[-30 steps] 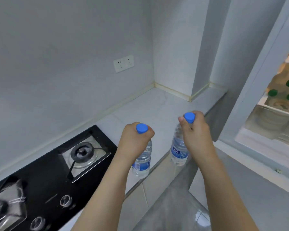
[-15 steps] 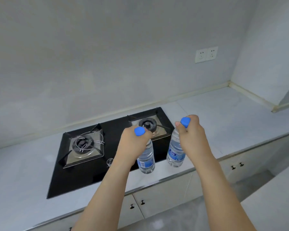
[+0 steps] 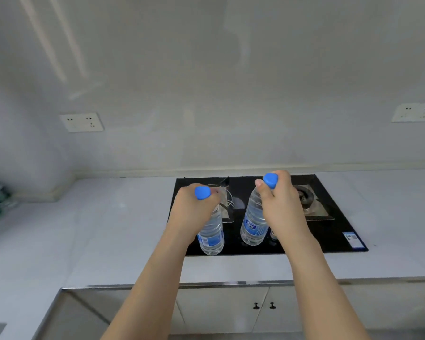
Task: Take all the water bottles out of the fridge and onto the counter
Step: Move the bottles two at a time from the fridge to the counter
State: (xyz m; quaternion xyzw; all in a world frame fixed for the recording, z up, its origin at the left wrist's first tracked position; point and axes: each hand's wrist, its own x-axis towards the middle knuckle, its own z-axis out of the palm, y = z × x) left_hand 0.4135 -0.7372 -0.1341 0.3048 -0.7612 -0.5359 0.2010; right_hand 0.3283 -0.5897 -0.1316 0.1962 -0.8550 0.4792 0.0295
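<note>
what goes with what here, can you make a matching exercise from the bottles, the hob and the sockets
Things:
1. bottle in the left hand
2. bottle in the right hand
3. gas hob
4. wall socket on the left

Places or states:
a. black, set into the counter
b. white, on the wall above the counter
c. held by its neck, nearer the camera
d. held by its neck, further back over the hob

Pairs: 1-c, 2-d, 3-a, 4-b
</note>
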